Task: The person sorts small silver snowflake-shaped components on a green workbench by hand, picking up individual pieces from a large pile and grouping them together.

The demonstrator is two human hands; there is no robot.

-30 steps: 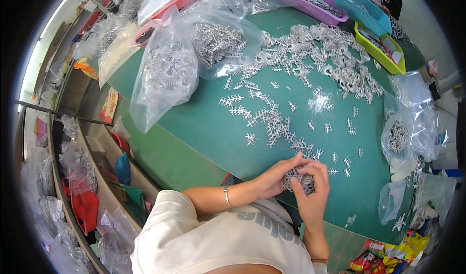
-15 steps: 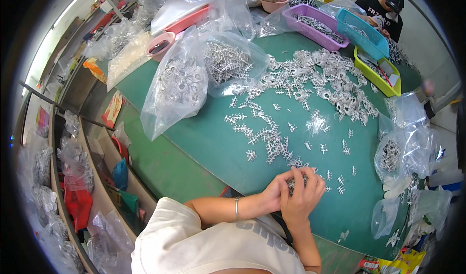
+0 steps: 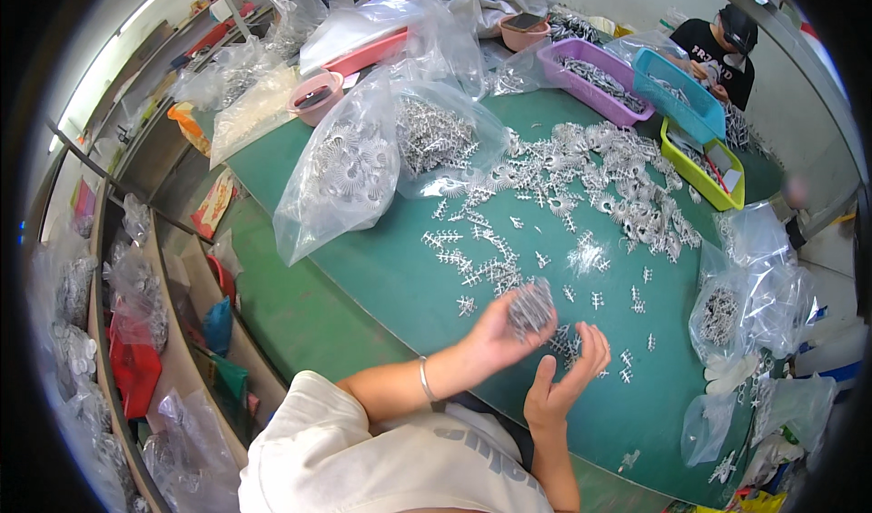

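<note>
My left hand (image 3: pixel 493 337) is raised over the green table (image 3: pixel 436 286), fingers closed around a bundle of small silver metal pieces (image 3: pixel 531 311), slightly blurred. My right hand (image 3: pixel 568 386) is open close by, thumb apart from the curved fingers, with nothing seen in it. A small heap of silver branched pieces (image 3: pixel 565 342) lies on the table between the hands, partly hidden by them. Beyond my left hand stretches a loose trail of branched pieces (image 3: pixel 468 263). Several single ones, such as a branched piece (image 3: pixel 639 300), lie scattered to the right.
Fan-shaped metal pieces (image 3: pixel 627 177) spread farther back. Clear bags of parts (image 3: pixel 341 172) stand at left, more plastic bags (image 3: pixel 754 277) at right. Purple (image 3: pixel 590 86), blue (image 3: pixel 681 109) and yellow-green baskets (image 3: pixel 699 163) line the far right, near another person (image 3: pixel 713 54). Shelves (image 3: pixel 173 304) stand left.
My hands were together around the pieces. They have come apart: my left hand has lifted away up and left with the bundle, and my right hand has opened below it.
</note>
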